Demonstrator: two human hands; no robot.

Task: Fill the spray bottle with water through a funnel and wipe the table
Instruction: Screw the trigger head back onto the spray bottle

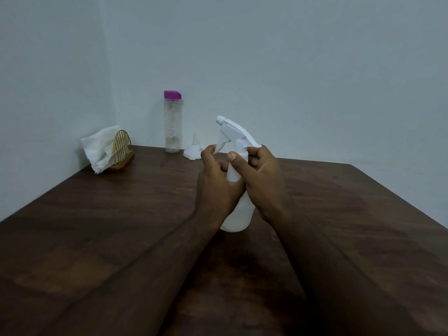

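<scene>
A white spray bottle (238, 214) stands on the dark wooden table (97, 226) near its middle, its trigger head pointing up and to the left. My left hand (215, 185) grips the bottle's body from the left, with a fingertip at the trigger. My right hand (259, 175) grips the neck just under the spray head, thumb across the front. Behind the bottle a small white funnel (194, 149) lies mouth down on the table. A clear water bottle (172, 124) with a purple cap stands upright at the back, near the wall.
A gold wire napkin holder (121, 151) with white tissues (100, 147) sits in the back left corner against the wall. The table's right edge runs diagonally from back to front.
</scene>
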